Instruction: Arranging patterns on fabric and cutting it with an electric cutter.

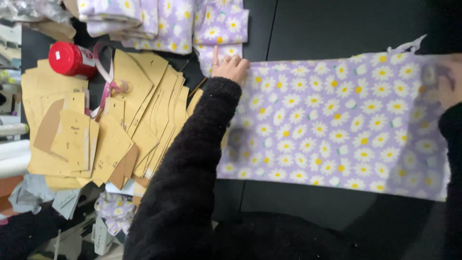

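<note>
Dark tabletop (337,29) carries lilac daisy fabric (332,125), spread flat; the left hand (230,67) presses its upper-left corner, the blurred right hand (450,82) grips its right edge. Brown paper patterns (96,125) lie left.

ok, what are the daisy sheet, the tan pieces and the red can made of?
Daisy sheet: looks like soft woven cloth, matte, frayed at one corner. Tan pieces: likely kraft paper or thin card, flat, matte, crisp cut edges. Red can: glossy with a highlight, plastic or metal; cannot tell which.
</note>
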